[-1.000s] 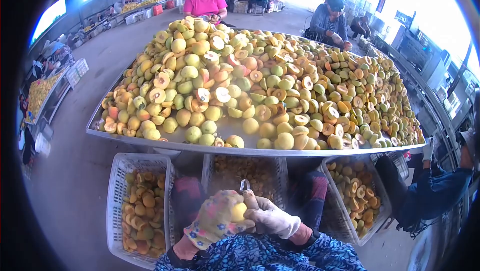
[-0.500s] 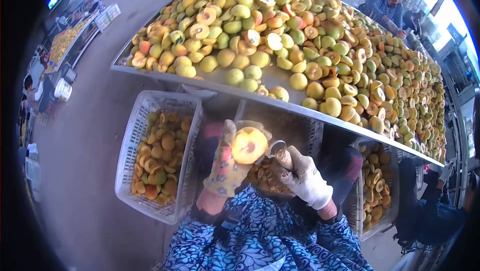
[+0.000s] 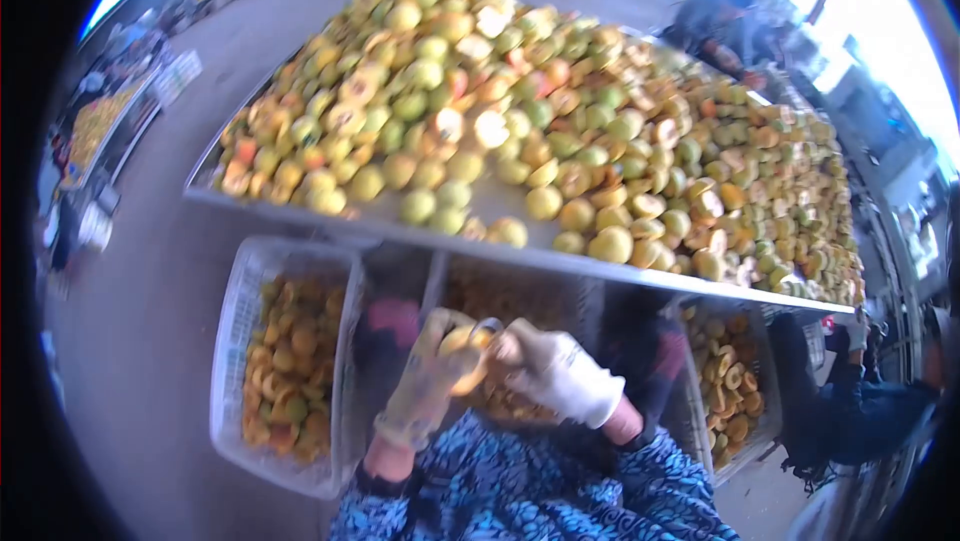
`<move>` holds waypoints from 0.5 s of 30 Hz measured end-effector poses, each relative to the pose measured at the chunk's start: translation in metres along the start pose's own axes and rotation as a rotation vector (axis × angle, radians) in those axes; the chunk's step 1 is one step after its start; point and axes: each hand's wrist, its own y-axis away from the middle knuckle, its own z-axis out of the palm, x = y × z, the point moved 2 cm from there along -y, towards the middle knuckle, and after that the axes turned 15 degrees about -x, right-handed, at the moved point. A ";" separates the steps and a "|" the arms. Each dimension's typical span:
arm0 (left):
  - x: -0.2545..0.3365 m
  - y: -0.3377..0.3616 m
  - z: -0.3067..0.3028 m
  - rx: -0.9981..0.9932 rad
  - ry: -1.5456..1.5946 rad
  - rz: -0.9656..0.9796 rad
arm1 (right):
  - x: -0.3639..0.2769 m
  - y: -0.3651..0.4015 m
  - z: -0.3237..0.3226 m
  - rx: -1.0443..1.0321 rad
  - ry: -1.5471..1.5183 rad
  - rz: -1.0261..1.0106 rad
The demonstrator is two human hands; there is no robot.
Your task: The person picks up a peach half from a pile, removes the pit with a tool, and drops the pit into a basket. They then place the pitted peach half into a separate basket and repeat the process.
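My left hand (image 3: 422, 391), in a patterned glove, is closed around a yellow peach half (image 3: 464, 365). My right hand (image 3: 568, 373), in a white knit glove, grips a pitting spoon; its curved metal end (image 3: 489, 325) meets the top of the peach half. Both hands are close together above a crate (image 3: 436, 286) of brownish scraps. Most of the tool's handle is hidden in my right fingers, and motion blurs the cut face of the fruit.
A metal table (image 3: 400, 231) heaped with peaches (image 3: 420, 71), many cut in half, stands just ahead. White baskets of peach halves sit at left (image 3: 228, 371) and right (image 3: 775, 421). A person (image 3: 725, 11) works across the table; another person (image 3: 850, 391) sits at right.
The view has shifted. My hands have come together, and the spoon has moved from beside the peach half onto it. The fruit's cut face has turned away from view.
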 end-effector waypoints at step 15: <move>-0.025 0.039 0.004 -0.289 0.606 -0.526 | 0.031 0.008 0.011 -0.105 0.425 0.042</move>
